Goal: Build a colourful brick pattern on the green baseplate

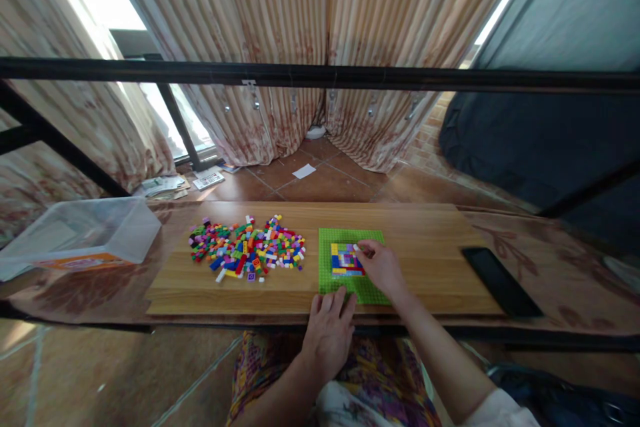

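Note:
A green baseplate lies on a wooden board, with a small square patch of coloured bricks built on it. My right hand rests over the plate's right part, fingers pinched together at the edge of the brick patch; what they hold is too small to name. My left hand lies flat at the board's near edge, fingertips on the baseplate's front rim, fingers stretched out. A heap of loose coloured bricks lies to the left of the plate.
A clear plastic tub stands at the left end. A black phone lies at the board's right end. A black metal bar crosses above. Curtains, papers and a tiled floor lie beyond.

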`<state>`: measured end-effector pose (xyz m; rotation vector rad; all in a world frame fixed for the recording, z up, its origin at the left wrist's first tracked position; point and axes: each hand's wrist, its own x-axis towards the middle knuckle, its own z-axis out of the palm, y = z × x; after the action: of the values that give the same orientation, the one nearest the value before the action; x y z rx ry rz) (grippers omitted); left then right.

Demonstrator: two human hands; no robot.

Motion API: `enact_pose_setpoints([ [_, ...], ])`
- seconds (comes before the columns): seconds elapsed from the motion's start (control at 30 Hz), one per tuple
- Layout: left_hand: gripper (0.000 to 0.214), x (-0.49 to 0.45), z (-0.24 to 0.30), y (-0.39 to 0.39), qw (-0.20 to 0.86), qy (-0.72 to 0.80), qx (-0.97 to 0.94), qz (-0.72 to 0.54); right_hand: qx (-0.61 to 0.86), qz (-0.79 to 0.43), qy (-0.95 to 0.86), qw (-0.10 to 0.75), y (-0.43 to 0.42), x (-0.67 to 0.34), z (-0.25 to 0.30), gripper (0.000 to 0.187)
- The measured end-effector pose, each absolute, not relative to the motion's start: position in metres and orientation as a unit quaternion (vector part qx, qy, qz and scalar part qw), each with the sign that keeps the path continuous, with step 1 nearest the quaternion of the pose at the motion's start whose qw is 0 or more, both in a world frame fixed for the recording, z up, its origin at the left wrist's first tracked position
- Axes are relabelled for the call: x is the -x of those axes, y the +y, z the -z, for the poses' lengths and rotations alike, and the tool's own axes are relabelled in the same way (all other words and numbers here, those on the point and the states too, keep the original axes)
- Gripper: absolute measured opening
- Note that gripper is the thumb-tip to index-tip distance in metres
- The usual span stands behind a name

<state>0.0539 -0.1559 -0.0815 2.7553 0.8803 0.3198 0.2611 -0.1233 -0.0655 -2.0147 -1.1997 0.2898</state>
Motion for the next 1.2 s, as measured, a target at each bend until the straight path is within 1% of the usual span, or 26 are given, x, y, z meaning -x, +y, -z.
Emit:
enact_pose_setpoints([
  [0.2, 0.05, -0.053, 0.079, -0.156, 0.123, 0.303, -0.938, -0.111, 0.777, -0.132, -0.501, 0.357, -0.122, -0.257, 0.067, 0.031],
  [0.47, 0.05, -0.053, 0.077, -0.156, 0.134, 0.301, -0.939, -0.102, 0.756, -0.16, -0.525, 0.357, -0.127, -0.271, 0.062, 0.036],
  [0.87, 0.051, -0.053, 0.08, -0.156, 0.122, 0.299, -0.94, -0.113, 0.733, -0.181, -0.54, 0.372, -0.121, -0.278, 0.064, 0.026],
  [1.2, 0.048, -0.052, 0.079, -0.157, 0.113, 0.295, -0.942, -0.115, 0.733, -0.227, -0.517, 0.379, -0.116, -0.287, 0.071, 0.028],
])
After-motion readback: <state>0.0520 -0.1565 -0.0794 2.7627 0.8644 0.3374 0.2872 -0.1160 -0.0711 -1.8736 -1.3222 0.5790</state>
